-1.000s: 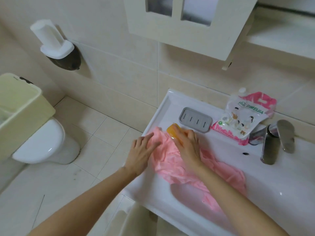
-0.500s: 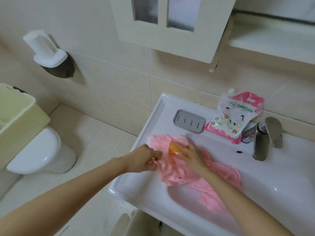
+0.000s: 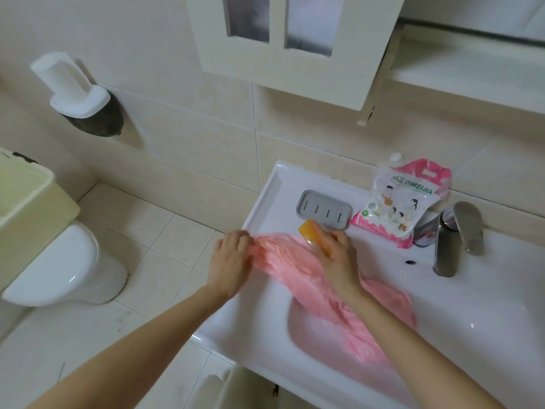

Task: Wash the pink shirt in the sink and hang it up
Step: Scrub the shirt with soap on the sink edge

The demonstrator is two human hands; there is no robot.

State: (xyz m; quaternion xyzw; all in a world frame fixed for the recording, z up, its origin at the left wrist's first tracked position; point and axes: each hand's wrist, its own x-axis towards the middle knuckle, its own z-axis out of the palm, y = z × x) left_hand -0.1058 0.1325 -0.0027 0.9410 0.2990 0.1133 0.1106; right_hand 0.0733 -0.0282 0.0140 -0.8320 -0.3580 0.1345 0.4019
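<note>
**Head view: soaping the shirt on the sink's left ledge**

Sink [image 3: 486,305] fills the lower right of the picture, white, with the basin [image 3: 318,343] near the front edge and a flat ledge to its left. No water seen running from the tap [image 3: 445,246].

Pink shirt [image 3: 298,270] lies half on that ledge and half trailing down into the basin under the right forearm. The ledge likely serves as a washboard: a flat, firm surface to rub against, with runoff draining back into the bowl.

Detergent pouch [image 3: 398,208] leans against the back wall beside the tap, within reach but out of the scrubbing path. Cap appears to be on.

Soap dish [image 3: 324,209], grey and slotted, sits empty just behind the working spot, so the bar can go back with a short reach.

Left hand [image 3: 230,261] is at the shirt's far end by the ledge's outer rim, fingers curled down onto the bunched fabric and gripping it. Judged purpose: anchor the cloth and hold it taut so it does not slide with the rubbing.

Right hand [image 3: 339,258] has fingers wrapped over the soap bar [image 3: 306,228], orange, pressing it flat onto the shirt just in front of the dish. Only the bar's leading end shows past the fingertips.

Stage, as judged: soaping, early to middle of the wash. Rinsing, wringing and hanging are not yet done. Risk: a wet bar slipping out toward the floor-side rim.
</note>
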